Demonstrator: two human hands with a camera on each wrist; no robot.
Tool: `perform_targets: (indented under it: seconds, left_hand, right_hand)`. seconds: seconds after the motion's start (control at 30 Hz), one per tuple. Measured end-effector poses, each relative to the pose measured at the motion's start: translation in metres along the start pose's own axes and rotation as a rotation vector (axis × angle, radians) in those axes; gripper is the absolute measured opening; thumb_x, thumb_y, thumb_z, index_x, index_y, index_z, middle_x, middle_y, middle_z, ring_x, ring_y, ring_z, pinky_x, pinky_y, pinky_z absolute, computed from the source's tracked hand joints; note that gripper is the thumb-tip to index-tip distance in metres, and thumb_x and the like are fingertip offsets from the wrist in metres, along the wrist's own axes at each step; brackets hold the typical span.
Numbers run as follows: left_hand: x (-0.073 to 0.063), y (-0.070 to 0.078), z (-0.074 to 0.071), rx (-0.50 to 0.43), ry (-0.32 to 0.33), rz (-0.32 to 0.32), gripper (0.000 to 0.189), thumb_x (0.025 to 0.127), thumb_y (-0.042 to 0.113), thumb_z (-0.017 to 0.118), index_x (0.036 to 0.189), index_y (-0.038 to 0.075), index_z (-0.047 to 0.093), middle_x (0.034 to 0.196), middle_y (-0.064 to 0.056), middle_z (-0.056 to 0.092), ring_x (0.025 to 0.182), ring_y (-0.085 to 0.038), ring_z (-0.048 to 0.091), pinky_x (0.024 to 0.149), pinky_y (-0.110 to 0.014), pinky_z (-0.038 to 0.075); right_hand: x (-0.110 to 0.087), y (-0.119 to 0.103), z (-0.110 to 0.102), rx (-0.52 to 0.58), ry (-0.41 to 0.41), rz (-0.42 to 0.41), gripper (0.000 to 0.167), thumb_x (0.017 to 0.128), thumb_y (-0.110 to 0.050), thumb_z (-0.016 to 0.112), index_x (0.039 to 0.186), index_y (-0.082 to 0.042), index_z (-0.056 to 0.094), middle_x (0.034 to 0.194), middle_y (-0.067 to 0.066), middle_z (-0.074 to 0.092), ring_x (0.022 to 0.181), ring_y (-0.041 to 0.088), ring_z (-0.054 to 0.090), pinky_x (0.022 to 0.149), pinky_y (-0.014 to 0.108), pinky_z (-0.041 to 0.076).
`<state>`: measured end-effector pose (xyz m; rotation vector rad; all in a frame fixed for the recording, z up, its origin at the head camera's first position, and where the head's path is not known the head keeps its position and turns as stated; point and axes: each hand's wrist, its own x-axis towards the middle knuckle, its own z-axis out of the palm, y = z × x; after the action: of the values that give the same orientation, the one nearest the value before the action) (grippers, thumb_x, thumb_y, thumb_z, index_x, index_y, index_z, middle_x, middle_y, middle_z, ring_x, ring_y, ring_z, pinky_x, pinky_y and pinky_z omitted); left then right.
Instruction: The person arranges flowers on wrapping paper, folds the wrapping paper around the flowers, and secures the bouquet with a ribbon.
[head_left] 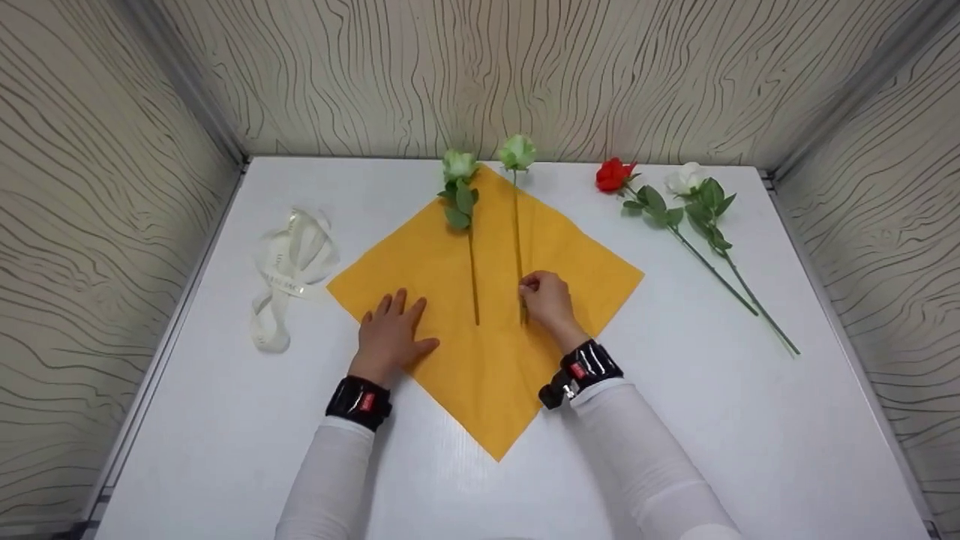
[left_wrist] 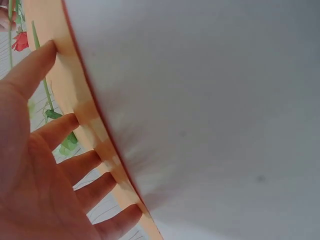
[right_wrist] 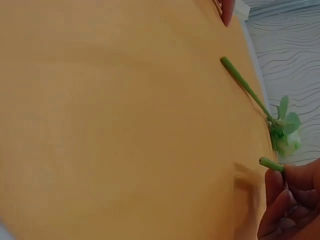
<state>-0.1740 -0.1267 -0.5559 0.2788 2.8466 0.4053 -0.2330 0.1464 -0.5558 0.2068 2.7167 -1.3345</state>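
Note:
A square sheet of orange-yellow wrapping paper (head_left: 495,375) lies cornerwise on the white table. My left hand (head_left: 388,337), fingers spread, presses on its left lower edge; in the left wrist view the fingertips (left_wrist: 102,156) touch the paper just inside that edge. My right hand (head_left: 550,300) pinches the lower stem of a pale green rose (head_left: 517,153), whose bloom reaches past the paper's far corner. The cut stem end pokes out of the right hand (right_wrist: 295,200) in the right wrist view. Left of it, another pale green rose (head_left: 459,165) with leaves rests on the paper.
At the right of the table (head_left: 787,435) lie a red rose (head_left: 615,175) and a white rose (head_left: 685,180), their stems slanting toward the front. A loosely looped cream ribbon (head_left: 285,274) with printing is on the left. Patterned panels (head_left: 450,75) stand behind and at both sides.

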Motion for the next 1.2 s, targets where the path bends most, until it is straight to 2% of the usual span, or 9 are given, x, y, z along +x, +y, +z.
perform_targets:
  seconds: [0.13,0.37,0.73,1.0,1.2]
  left_hand:
    - [0.002,0.002,-0.001,0.007,0.014,0.007,0.077,0.088,0.055,0.065,0.151,0.017,0.042,0.156,-0.020,0.028,0.143,-0.040,0.023,0.107,-0.063,0.024]
    - [0.001,0.002,-0.002,0.020,0.021,0.010,0.077,0.087,0.055,0.066,0.150,0.017,0.043,0.156,-0.020,0.030,0.142,-0.040,0.025,0.107,-0.062,0.026]
    - [0.000,0.000,-0.002,0.029,0.023,0.012,0.077,0.088,0.056,0.065,0.150,0.017,0.042,0.156,-0.020,0.029,0.142,-0.040,0.025,0.107,-0.063,0.026]
    - [0.001,-0.001,0.000,0.021,0.001,0.005,0.078,0.088,0.056,0.065,0.151,0.018,0.040,0.157,-0.019,0.027,0.143,-0.039,0.023,0.108,-0.062,0.024]
    - [0.000,-0.002,-0.001,0.019,0.012,0.014,0.077,0.088,0.055,0.066,0.150,0.016,0.042,0.156,-0.020,0.029,0.142,-0.040,0.025,0.107,-0.063,0.026]
  right_hand:
    - [0.001,-0.007,0.014,0.020,-0.032,0.006,0.015,0.096,-0.007,0.061,0.104,0.004,0.069,0.097,0.015,0.067,0.090,0.027,0.063,0.078,0.038,0.051]
    - [0.000,-0.016,0.028,0.028,-0.045,0.011,0.017,0.096,-0.008,0.061,0.107,0.003,0.069,0.099,0.014,0.067,0.090,0.026,0.064,0.077,0.036,0.052]
    - [0.001,-0.017,0.034,-0.098,-0.052,-0.050,0.020,0.096,-0.017,0.063,0.106,-0.002,0.071,0.095,0.009,0.069,0.087,0.023,0.064,0.077,0.038,0.051]
    - [-0.001,-0.016,0.036,-0.088,-0.026,-0.069,0.020,0.094,-0.019,0.066,0.107,-0.004,0.073,0.092,0.006,0.070,0.084,0.021,0.065,0.075,0.037,0.052]
    - [-0.001,-0.015,0.037,-0.112,-0.029,-0.072,0.025,0.091,-0.019,0.070,0.112,-0.005,0.070,0.090,0.005,0.068,0.081,0.020,0.063,0.073,0.036,0.050]
